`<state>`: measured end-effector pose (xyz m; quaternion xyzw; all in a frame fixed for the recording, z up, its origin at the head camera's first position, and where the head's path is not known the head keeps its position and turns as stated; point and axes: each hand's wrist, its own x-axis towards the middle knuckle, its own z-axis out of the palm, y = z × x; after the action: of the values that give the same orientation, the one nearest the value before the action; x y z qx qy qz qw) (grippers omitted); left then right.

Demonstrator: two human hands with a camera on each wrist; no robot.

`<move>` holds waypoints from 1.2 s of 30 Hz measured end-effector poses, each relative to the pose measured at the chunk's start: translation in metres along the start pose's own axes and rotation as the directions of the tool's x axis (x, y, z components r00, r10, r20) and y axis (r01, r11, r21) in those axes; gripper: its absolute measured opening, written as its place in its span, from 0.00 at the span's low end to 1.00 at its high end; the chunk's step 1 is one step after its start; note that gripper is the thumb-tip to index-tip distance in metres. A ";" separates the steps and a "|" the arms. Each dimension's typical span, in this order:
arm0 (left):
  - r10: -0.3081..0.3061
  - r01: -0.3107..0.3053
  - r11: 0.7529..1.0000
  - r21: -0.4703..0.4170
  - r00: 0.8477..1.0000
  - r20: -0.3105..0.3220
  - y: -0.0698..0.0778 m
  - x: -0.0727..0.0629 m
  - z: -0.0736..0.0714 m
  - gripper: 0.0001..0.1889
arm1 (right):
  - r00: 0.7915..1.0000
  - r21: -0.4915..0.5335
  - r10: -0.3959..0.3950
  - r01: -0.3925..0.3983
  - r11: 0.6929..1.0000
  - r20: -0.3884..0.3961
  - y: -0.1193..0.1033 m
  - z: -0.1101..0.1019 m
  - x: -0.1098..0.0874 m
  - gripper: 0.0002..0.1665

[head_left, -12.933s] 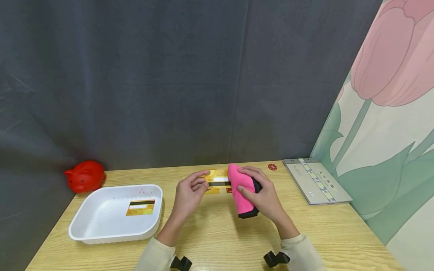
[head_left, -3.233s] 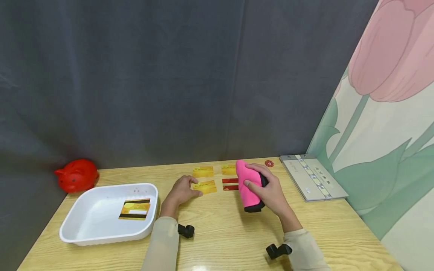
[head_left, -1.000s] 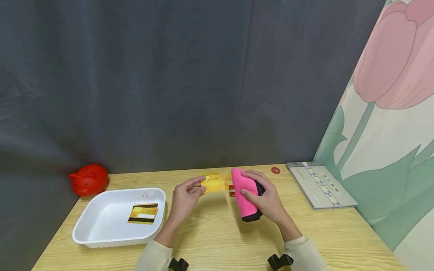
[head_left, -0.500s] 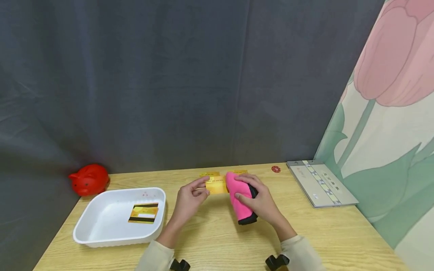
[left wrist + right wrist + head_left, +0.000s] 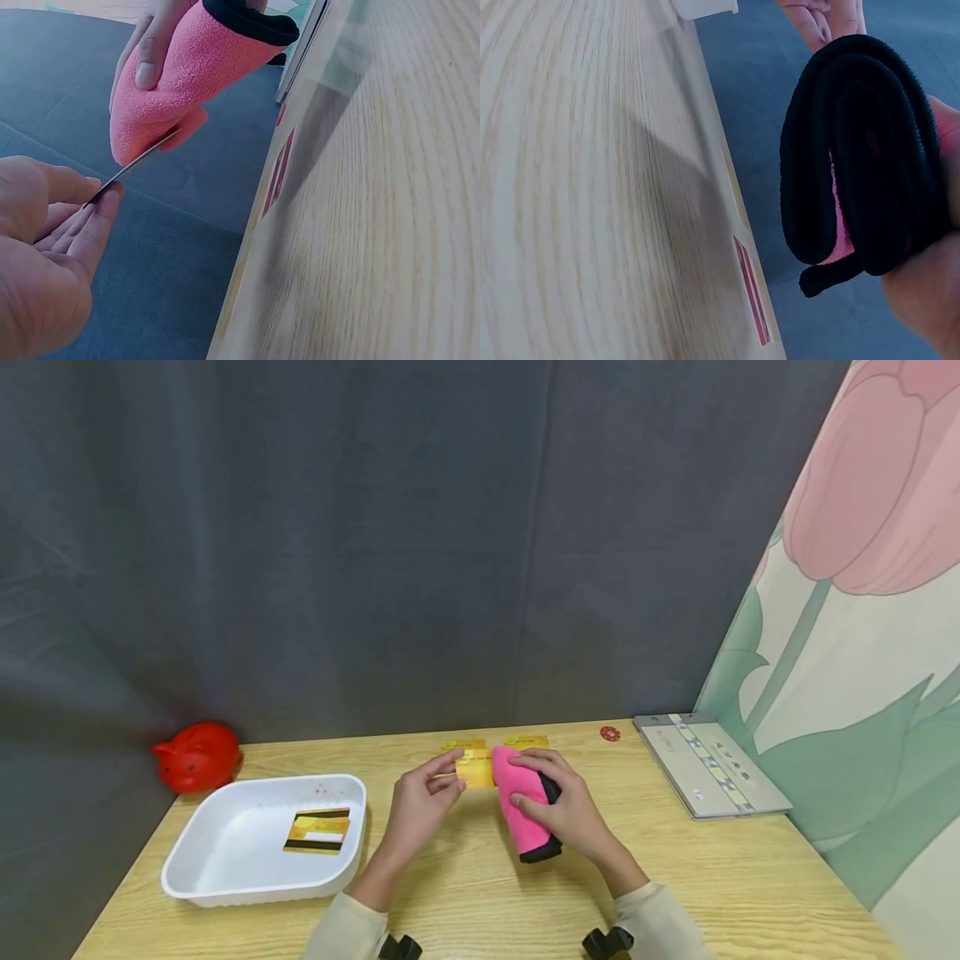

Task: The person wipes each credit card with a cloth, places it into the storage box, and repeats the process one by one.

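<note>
In the head view my left hand (image 5: 422,802) pinches a yellow card (image 5: 474,770) by its left end, fingers above and thumb below. My right hand (image 5: 562,806) grips a folded pink cloth (image 5: 516,802) with black edging. The cloth covers the card's right end; in the left wrist view the card (image 5: 142,159), seen edge-on, runs in between the folds of the cloth (image 5: 187,75). Both are held up over the table. The right wrist view shows the cloth's black-edged folds (image 5: 862,150) beside the palm.
A white tray (image 5: 180,852) at left holds overlapping yellow cards (image 5: 317,843). Yellow cards (image 5: 527,742) lie at the table's back, and a red-striped card (image 5: 279,172) lies under the cloth. Around stand a red piggy bank (image 5: 197,758), a red chip (image 5: 611,733) and an album (image 5: 708,768).
A second card has come into the tray. My left hand has picked a yellow card off the table. Over the last second the cloth has moved left onto the card, covering more of it.
</note>
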<state>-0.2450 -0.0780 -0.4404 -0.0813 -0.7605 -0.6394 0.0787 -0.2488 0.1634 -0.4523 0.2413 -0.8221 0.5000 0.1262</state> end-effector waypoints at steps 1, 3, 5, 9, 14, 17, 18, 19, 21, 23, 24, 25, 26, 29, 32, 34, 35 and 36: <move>0.006 -0.006 1.000 0.012 1.000 -0.004 0.001 0.000 0.000 0.23 | 1.000 0.001 -0.001 0.001 1.000 0.001 0.000 0.000 0.000 0.28; 0.020 -0.020 0.999 0.039 1.000 -0.009 0.001 -0.001 0.001 0.23 | 1.000 0.002 -0.001 0.001 1.000 0.003 0.000 0.001 0.000 0.28; 0.033 -0.032 0.997 0.067 0.999 -0.013 0.002 -0.001 0.001 0.23 | 1.000 0.003 -0.005 0.005 1.000 0.007 0.000 0.001 0.000 0.28; 0.047 -0.046 0.995 0.092 0.999 -0.012 0.002 -0.001 0.002 0.23 | 1.000 -0.002 -0.008 0.008 1.000 0.018 0.000 0.003 0.000 0.28; 0.045 -0.045 0.994 0.095 0.999 -0.003 0.004 -0.001 0.003 0.23 | 1.000 0.017 0.004 -0.004 1.000 0.019 -0.002 0.003 -0.001 0.28; 0.053 -0.054 0.993 0.101 0.998 0.020 0.006 -0.002 0.004 0.23 | 1.000 0.029 0.003 -0.004 1.000 0.031 -0.006 0.005 -0.002 0.28; 0.058 -0.060 0.993 0.104 0.998 0.028 0.006 -0.003 0.004 0.23 | 0.999 0.032 0.001 -0.002 0.999 0.037 -0.007 0.006 -0.002 0.28; 0.061 -0.065 0.992 0.107 0.998 0.034 0.006 -0.003 0.004 0.22 | 0.999 0.041 -0.003 0.001 0.999 0.043 -0.009 0.007 -0.002 0.28; 0.065 -0.069 0.992 0.107 0.997 0.042 0.007 -0.004 0.005 0.22 | 0.998 0.052 -0.011 0.008 0.999 0.055 -0.012 0.009 -0.001 0.28; 0.063 -0.067 0.992 0.105 0.997 0.043 0.007 -0.004 0.006 0.22 | 0.998 0.059 -0.016 0.012 0.998 0.062 -0.016 0.011 -0.001 0.28; 0.063 -0.067 0.993 0.102 0.997 0.042 0.007 -0.005 0.006 0.22 | 0.998 0.062 -0.018 0.014 0.998 0.065 -0.017 0.012 -0.001 0.28; 0.061 -0.065 0.993 0.098 0.997 0.041 0.007 -0.005 0.006 0.22 | 0.998 0.063 -0.023 0.018 0.998 0.066 -0.018 0.013 -0.002 0.28; 0.060 -0.063 0.994 0.092 0.997 0.041 0.006 -0.005 0.006 0.22 | 0.997 0.061 -0.022 0.018 0.998 0.069 -0.019 0.013 -0.002 0.28; 0.067 -0.071 0.994 0.086 0.997 0.043 0.006 -0.005 0.006 0.22 | 0.998 0.061 -0.010 0.006 0.998 0.070 -0.020 0.015 -0.003 0.29; 0.076 -0.079 0.994 0.077 0.996 0.040 0.006 -0.005 0.006 0.21 | 0.998 0.068 0.011 -0.015 0.998 0.061 -0.019 0.015 -0.003 0.28; 0.082 -0.084 0.994 0.071 0.996 0.039 0.007 -0.006 0.006 0.21 | 0.998 0.072 0.028 -0.031 0.997 0.052 -0.018 0.013 -0.002 0.29; 0.082 -0.084 0.994 0.066 0.996 0.037 0.007 -0.006 0.005 0.21 | 0.998 0.073 0.035 -0.038 0.997 0.047 -0.017 0.011 -0.002 0.29; 0.084 -0.086 0.994 0.060 0.996 0.038 0.008 -0.006 0.005 0.21 | 0.998 0.072 0.040 -0.043 0.996 0.040 -0.016 0.010 -0.001 0.29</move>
<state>-0.2377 -0.0718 -0.4349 -0.1221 -0.7771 -0.6101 0.0949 -0.2389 0.1488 -0.4450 0.2384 -0.8104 0.5274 0.0909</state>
